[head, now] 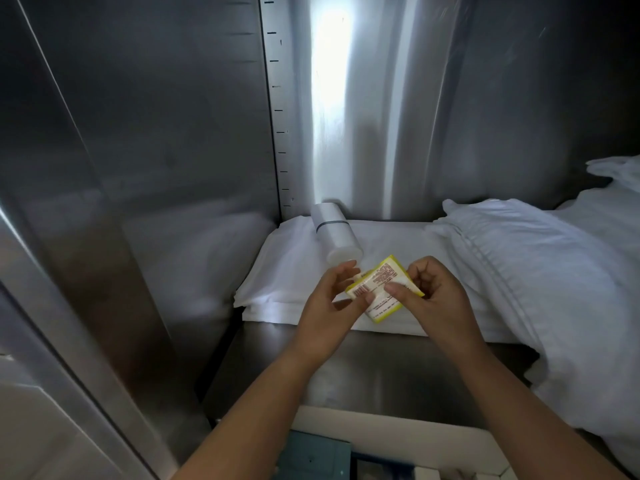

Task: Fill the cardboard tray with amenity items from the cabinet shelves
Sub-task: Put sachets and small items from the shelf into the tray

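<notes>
A small yellow-edged packet [382, 289] with red print and a barcode hangs above the steel shelf, gripped from both sides. My left hand [334, 299] pinches its left end. My right hand [431, 292] closes on its right end. Just behind lies a white roll [334, 233] with a dark band, resting on folded white linen [277, 271]. The cardboard tray's pale rim [388, 429] shows at the bottom edge, with a teal item [315, 455] inside it.
The steel cabinet's side wall [156, 133] and a slotted upright [277, 109] stand to the left. A heap of crumpled white linen [554, 289] fills the shelf's right side. Bare steel shelf [381, 368] lies between the linen and the tray.
</notes>
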Available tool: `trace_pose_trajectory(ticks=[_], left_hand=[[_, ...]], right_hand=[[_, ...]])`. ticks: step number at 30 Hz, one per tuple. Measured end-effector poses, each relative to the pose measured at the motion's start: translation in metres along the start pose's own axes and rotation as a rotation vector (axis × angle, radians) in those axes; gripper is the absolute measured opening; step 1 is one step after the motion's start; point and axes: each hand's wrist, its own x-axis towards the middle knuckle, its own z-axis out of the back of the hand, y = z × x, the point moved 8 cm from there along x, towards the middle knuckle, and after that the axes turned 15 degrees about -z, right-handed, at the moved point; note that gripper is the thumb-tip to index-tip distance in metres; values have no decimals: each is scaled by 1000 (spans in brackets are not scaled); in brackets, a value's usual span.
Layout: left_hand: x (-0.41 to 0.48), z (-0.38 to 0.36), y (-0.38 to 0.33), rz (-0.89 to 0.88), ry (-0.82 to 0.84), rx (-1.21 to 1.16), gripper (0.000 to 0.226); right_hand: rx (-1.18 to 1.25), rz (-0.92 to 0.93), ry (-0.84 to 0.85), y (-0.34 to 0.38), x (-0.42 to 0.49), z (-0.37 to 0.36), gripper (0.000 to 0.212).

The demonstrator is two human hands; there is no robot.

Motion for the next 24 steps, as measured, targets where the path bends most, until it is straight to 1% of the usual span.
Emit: trace_pose_trajectory(ticks=[3,6,10,11,12,14,16,17,19,20,24], left_hand=[[0,1,2,31,-26,-43,48],[0,3,-4,17,-50,-10,43],[0,10,-11,-44,-102,17,41],[0,11,-11,-48,-108,20,39],[0,12,-10,-49,-112,26,38],[0,13,-10,-43,-115,42,35],[0,13,-10,-37,-108,54,32],[0,12,-10,-38,-108,61,31],[0,13,-10,-41,-122,71,29],[1,14,-10,-38,-134,70,28],[2,14,-8,-8,-122,47,19]], right_hand=[[9,-21,4,0,0,-1,25],[-17,-4,4,-1,-1,-2,25],[-145,-5,-15,-4,2,-3,23],[-178,-3,-12,-5,3,-4,26],[-209,21,-22,-4,4,-4,32],[-273,128,-56,2,2,-3,52],[-394,265,-25,10,-4,-10,69],[-476,330,9,13,-6,-16,73],[-621,434,54,14,-9,-25,76],[-661,455,59,13,-9,-28,76],[-671,432,1,12,-6,-24,71]])
